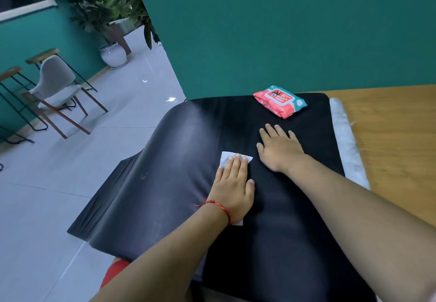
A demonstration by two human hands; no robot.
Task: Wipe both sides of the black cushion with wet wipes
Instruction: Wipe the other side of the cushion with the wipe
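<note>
The cushion point(271, 219) lies flat across the wooden surface point(389, 136), and its left part hangs past the edge and droops toward the floor point(35, 207). Pale streaks show on that sloping part. The left hand point(233, 188) rests palm down near the middle of the cushion and presses a white wipe point(225, 156) against the fabric; its grip is flat, the fingers straight and close together, with the wipe showing beyond the fingertips and again at the wrist. A red string bracelet point(218, 205) circles that wrist. Just beside it, the right hand point(279, 148) lies flat on the cushion, its grip spread wide and holding nothing. A red and teal pack point(279, 101) of wipes sits on the cushion's far edge, apart from both hands. A white fuzzy strip point(342, 136) shows along the cushion's right side, on the surface. A green wall point(283, 30) stands behind. To the left, on the floor, stand a grey chair point(56, 82), wooden-topped stools point(42, 54) and a white pot point(113, 55) beside a leafy plant point(99, 0).
</note>
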